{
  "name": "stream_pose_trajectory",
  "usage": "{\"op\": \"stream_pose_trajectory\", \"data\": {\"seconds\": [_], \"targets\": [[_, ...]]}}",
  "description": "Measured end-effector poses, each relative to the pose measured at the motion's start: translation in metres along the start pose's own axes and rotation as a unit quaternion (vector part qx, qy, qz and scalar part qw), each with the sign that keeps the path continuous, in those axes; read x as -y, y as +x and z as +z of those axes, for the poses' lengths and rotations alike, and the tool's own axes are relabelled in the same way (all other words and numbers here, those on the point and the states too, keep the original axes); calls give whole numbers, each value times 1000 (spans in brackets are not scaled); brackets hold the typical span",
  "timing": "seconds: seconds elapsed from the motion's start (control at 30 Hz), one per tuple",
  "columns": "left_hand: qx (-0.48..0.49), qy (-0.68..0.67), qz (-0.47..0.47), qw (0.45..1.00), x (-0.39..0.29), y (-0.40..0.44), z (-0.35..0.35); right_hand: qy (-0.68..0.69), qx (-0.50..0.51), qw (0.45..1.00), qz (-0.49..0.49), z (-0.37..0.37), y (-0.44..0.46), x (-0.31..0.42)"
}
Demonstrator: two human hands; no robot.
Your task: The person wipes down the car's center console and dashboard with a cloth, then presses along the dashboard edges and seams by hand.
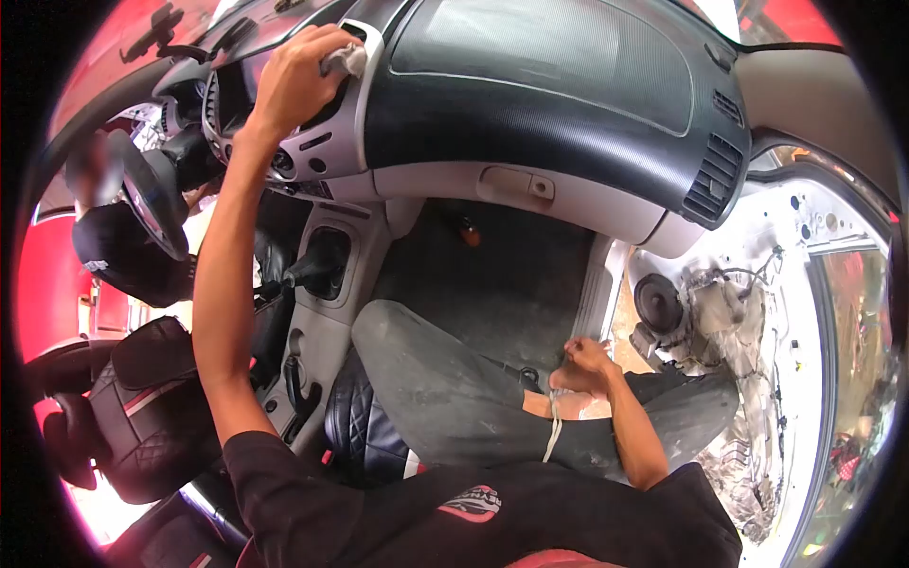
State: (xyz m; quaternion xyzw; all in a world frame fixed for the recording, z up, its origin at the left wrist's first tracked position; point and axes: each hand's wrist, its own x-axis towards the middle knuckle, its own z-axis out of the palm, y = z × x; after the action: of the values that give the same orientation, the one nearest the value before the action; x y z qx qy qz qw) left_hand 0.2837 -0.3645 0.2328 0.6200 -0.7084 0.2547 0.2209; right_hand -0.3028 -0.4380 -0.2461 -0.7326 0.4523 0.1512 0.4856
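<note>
My left hand (301, 80) is stretched up to the dashboard with its fingers closed around a small crumpled grey rag (348, 61). The rag is at the light grey trim (371, 71) beside the center screen, whose right part is behind my hand. Low over my lap, my right hand (584, 367) has its fingers curled in. I cannot make out whether anything is between them. A pale drawstring (554, 426) hangs just below that hand, over my grey trousers (426, 379).
The gear lever (301, 275) and handbrake (301, 388) stand to my left. Beyond the steering wheel (151, 194) is a person in a dark cap (128, 251). A glove box (516, 185) is ahead. On the right, the stripped door (757, 350) shows a speaker (660, 303) and loose wiring.
</note>
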Motion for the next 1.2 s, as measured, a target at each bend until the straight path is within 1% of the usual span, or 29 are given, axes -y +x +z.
{"op": "stream_pose_trajectory", "data": {"seconds": [0.03, 0.07, 0.17, 0.2, 0.33, 0.4, 0.43, 0.47, 0.53, 0.6, 0.7, 0.77, 0.8, 0.83, 0.9, 0.93, 1.03, 1.13, 1.2], "targets": [[-4, 19, 0, 1000, -3, -4, 1, 3, -4, 1000, -6, 0, -1, -1], [-10, 11, -6, 1000, -6, -7, 1, 8, -8, 1000, -12, 1, 0, 2], [-35, 15, -3, 999, -5, -6, 6, -26, -2, 1000, -17, 1, 0, 2], [-74, 16, 4, 997, -5, -3, 11, -32, 2, 999, -16, 3, 3, 2], [-86, 15, 19, 996, -6, -6, 13, -13, 7, 1000, -11, 4, 11, -4], [-69, 25, 9, 997, -10, -11, 10, 8, -5, 1000, 0, 7, 11, -4], [-62, 25, 8, 998, -10, -11, 10, -4, -7, 1000, -5, 7, 11, -5], [-66, 24, 10, 997, -10, -9, 13, -17, -8, 1000, -8, -1, 0, 10], [-73, 21, 7, 997, -9, -6, 14, -24, 5, 1000, -6, -4, -4, 17], [-62, 19, 1, 998, -11, -6, 11, -10, 22, 1000, 2, -2, 2, 13], [-57, 16, 5, 998, -12, -8, 9, -29, -7, 1000, -5, 0, 0, 14], [-50, 9, 7, 999, -12, -11, 8, -27, -9, 1000, -5, -4, 0, 15], [-64, 5, 19, 998, -10, -8, 9, -27, -5, 1000, -2, -1, -2, 13], [-78, -17, 5, 997, -9, -6, 13, -23, 1, 1000, -3, 1, -2, 13], [-70, -11, -3, 998, -9, 0, 14, -17, 9, 1000, -10, 5, 7, 6], [-67, -17, -4, 998, -10, -1, 13, -16, 15, 1000, 3, 7, 10, 3], [-57, -20, -9, 998, -7, -8, 12, -44, -16, 999, -24, 2, 1, 13], [-55, -30, -13, 998, -8, -8, 14, -24, -11, 999, -19, 7, 10, 0], [-60, -21, -16, 998, -9, -3, 13, -26, -9, 999, -17, 5, 4, 10]]}}
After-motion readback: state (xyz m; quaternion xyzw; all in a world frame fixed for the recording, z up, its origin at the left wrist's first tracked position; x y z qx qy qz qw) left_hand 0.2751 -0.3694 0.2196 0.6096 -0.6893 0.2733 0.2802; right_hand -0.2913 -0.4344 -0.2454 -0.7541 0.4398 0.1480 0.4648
